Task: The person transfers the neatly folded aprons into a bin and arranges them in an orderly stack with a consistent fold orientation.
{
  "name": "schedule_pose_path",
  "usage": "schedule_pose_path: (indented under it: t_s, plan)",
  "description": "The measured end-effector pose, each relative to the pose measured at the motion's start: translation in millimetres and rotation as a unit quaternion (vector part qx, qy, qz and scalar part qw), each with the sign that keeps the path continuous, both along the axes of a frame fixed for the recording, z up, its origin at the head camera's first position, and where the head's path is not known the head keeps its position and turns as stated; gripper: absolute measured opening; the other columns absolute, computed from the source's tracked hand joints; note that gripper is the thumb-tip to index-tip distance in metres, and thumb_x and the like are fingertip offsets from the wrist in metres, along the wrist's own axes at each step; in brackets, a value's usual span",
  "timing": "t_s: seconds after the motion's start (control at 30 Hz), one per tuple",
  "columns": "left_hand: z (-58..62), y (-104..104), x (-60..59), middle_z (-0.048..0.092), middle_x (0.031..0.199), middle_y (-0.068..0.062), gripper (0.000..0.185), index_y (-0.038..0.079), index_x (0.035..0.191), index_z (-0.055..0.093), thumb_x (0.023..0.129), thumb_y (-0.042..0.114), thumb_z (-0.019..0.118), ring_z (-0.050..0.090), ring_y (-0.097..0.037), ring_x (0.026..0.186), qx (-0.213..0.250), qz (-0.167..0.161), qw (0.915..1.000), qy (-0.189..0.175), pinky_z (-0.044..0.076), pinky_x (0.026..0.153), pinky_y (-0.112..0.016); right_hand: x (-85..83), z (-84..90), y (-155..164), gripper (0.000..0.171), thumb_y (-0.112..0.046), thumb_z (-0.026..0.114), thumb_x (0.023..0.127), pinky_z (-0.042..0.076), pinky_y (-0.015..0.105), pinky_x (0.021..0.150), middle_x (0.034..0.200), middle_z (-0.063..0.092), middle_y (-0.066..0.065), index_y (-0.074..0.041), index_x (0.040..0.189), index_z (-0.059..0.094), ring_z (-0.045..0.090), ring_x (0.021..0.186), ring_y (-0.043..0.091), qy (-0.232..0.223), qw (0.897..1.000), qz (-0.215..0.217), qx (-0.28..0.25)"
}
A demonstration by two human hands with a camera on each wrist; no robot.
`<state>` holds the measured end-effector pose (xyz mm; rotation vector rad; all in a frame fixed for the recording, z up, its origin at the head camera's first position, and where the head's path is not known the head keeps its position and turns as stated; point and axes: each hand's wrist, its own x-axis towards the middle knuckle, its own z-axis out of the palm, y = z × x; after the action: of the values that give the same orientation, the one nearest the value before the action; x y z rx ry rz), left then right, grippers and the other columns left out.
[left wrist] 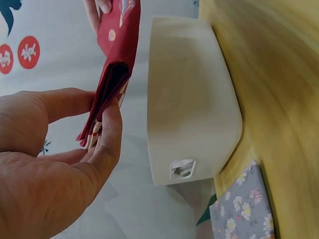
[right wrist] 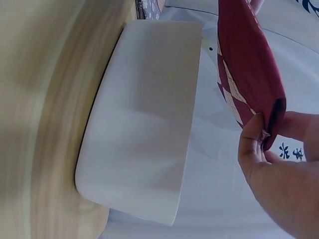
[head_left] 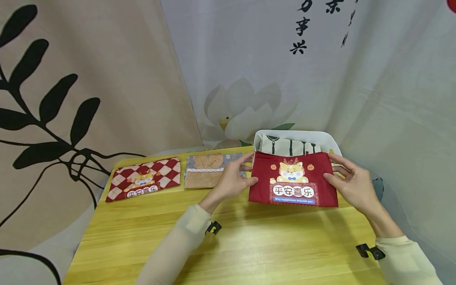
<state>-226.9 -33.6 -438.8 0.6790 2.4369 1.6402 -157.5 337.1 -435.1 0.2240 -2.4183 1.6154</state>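
Red folded cloth (head_left: 293,180): held up over the near edge of the white bin, between both hands, print facing the person. It shows a cartoon tiger with two oranges, four Chinese characters 平安喜乐 in white, and under them a blue strip reading "May happiness around you".
Left hand (head_left: 233,179): pinches the cloth's left edge, thumb in front and fingers behind; the left wrist view shows thumb and forefinger clamped on the folded layers, with a checked lining peeking out.
Right hand (head_left: 350,182): grips the right edge, thumb on the printed face, fingers curled behind; the right wrist view shows the fingertips closed on the corner.
White bin (head_left: 329,139): a plastic tub at the table's far right corner, behind the cloth; a cream fabric with dark stripes (head_left: 288,145) lies inside.
Checked red cloth (head_left: 145,179): flat at the far left, same tiger motif; its writing is too small to read surely.
Polka-dot cloth (head_left: 206,169): brown with dots and grey floral parts, lying between the checked one and the left hand.
Table (head_left: 231,245): yellow wood grain.
Backdrop (head_left: 303,35): pale curtain with black brush calligraphy and a lotus print.
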Motion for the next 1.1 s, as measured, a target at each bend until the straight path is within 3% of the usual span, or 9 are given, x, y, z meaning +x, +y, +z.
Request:
schedule_pose_path:
  t_s: [0.2, 0.37, 0.63, 0.87, 1.1]
  plan:
    - [6.6, 4.0, -7.4, 0.065, 0.159, -0.016, 0.085, 0.009, 0.172, 0.047, 0.097, -0.001, 0.084, 0.077, -0.035, 0.129, -0.015, 0.004, 0.9997, 0.018, 0.071, 0.081, -0.029, -9.3, 2.1, 5.8, 0.066, 0.002, 0.075, 0.105, 0.069, 0.020, 0.076, 0.125, 0.076, -0.016, 0.004, 0.166, 0.050, 0.078, 0.101, -0.002, -0.015, 0.999, 0.007, -0.038]
    - [10.7, 5.9, -13.6, 0.064, 0.161, -0.017, 0.086, 0.010, 0.173, 0.045, 0.097, -0.001, 0.084, 0.077, -0.036, 0.132, -0.019, 0.004, 0.9997, 0.014, 0.071, 0.074, -0.030, -16.2, 4.3, 7.7, 0.066, 0.000, 0.075, 0.106, 0.069, 0.019, 0.077, 0.124, 0.075, -0.017, 0.003, 0.167, 0.049, 0.076, 0.102, -0.005, -0.021, 0.999, 0.005, -0.030]
    - [17.0, 8.0, -24.9, 0.064, 0.160, -0.015, 0.085, 0.013, 0.173, 0.045, 0.098, 0.002, 0.084, 0.076, -0.034, 0.132, -0.033, 0.006, 0.9994, 0.003, 0.072, 0.087, -0.034, -27.6, 8.7, 8.6, 0.067, 0.003, 0.076, 0.104, 0.069, 0.018, 0.076, 0.123, 0.075, -0.015, 0.003, 0.166, 0.050, 0.075, 0.103, -0.006, -0.039, 0.996, 0.004, -0.075]
    - [20.6, 9.9, -32.1, 0.063, 0.161, -0.015, 0.086, 0.012, 0.174, 0.044, 0.098, 0.001, 0.084, 0.076, -0.034, 0.132, -0.029, 0.008, 0.9995, -0.002, 0.072, 0.090, -0.036, -36.4, 10.2, 7.9, 0.068, -0.004, 0.074, 0.107, 0.068, 0.016, 0.079, 0.127, 0.067, -0.019, 0.000, 0.169, 0.047, 0.071, 0.106, -0.008, -0.038, 0.999, -0.019, -0.008]
    - [21.3, 11.7, -38.3, 0.063, 0.162, -0.013, 0.086, 0.015, 0.174, 0.044, 0.099, 0.003, 0.084, 0.075, -0.033, 0.135, -0.035, 0.017, 0.9991, -0.017, 0.072, 0.094, -0.037, -43.7, 12.4, 8.2, 0.068, -0.002, 0.073, 0.108, 0.068, 0.016, 0.079, 0.127, 0.068, -0.017, 0.002, 0.170, 0.045, 0.071, 0.104, -0.007, -0.036, 0.999, -0.015, -0.024]
